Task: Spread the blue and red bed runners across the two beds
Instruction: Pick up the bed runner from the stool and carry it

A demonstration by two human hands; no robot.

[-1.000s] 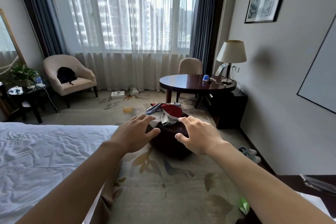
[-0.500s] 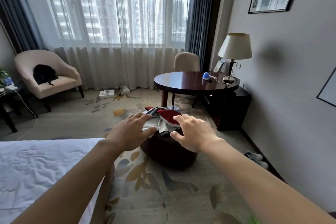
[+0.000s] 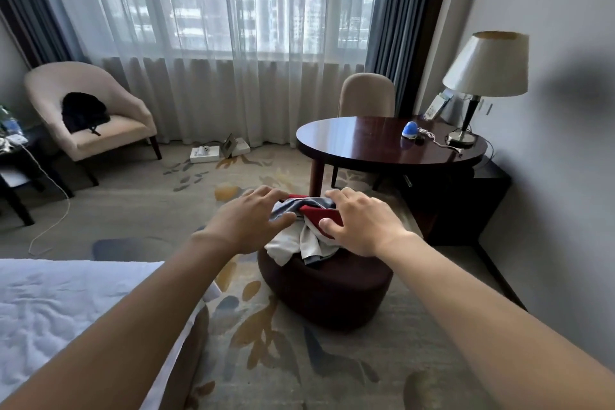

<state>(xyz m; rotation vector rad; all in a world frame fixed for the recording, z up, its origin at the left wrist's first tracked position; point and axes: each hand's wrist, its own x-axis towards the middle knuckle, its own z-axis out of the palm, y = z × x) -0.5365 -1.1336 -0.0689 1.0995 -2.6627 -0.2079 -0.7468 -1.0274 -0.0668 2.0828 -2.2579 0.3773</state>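
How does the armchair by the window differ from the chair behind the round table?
The armchair is low and wide with curved arms; the chair behind the round table is narrow, and no arms show. The armchair carries a black bag and shows whole; the table hides the chair's seat. Both are beige and upholstered.

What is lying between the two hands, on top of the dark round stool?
In the head view, a crumpled pile of runners, red, blue-grey and white cloth, lies on the stool between the left hand and right hand.
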